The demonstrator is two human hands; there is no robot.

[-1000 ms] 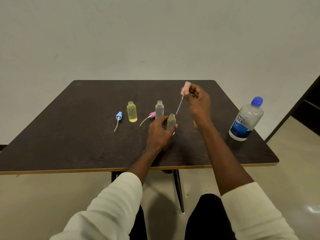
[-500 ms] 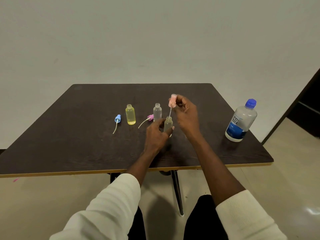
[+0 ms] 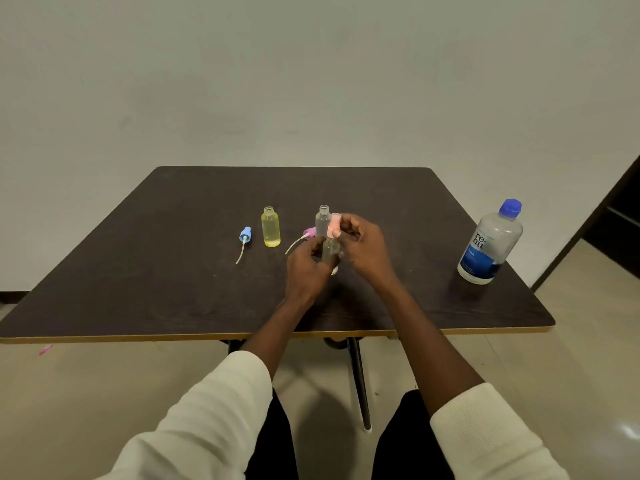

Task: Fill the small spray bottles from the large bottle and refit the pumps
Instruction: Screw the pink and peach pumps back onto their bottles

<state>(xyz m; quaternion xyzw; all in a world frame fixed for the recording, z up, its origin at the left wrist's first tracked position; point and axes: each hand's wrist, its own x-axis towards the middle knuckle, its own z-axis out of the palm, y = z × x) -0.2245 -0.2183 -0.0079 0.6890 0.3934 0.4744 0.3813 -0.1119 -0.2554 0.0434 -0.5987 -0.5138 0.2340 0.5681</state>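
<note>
Head view, left hand [image 3: 306, 268] gripping small clear plastic spray bottle [image 3: 330, 249] upright on dark wooden table [image 3: 173, 289], right hand [image 3: 362, 247] pinching pink pump cap [image 3: 334, 225] at its neck, large clear blue-capped bottle [image 3: 490, 242] standing well right, yellow-tinted small bottle [image 3: 270, 227] and blue pump [image 3: 245, 235] left.

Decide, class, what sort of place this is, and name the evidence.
Probably a plain indoor room set up as a work spot, not a kitchen or lab: one dark table against a bare wall, a smooth pale floor, no other furnishings visible.
</note>
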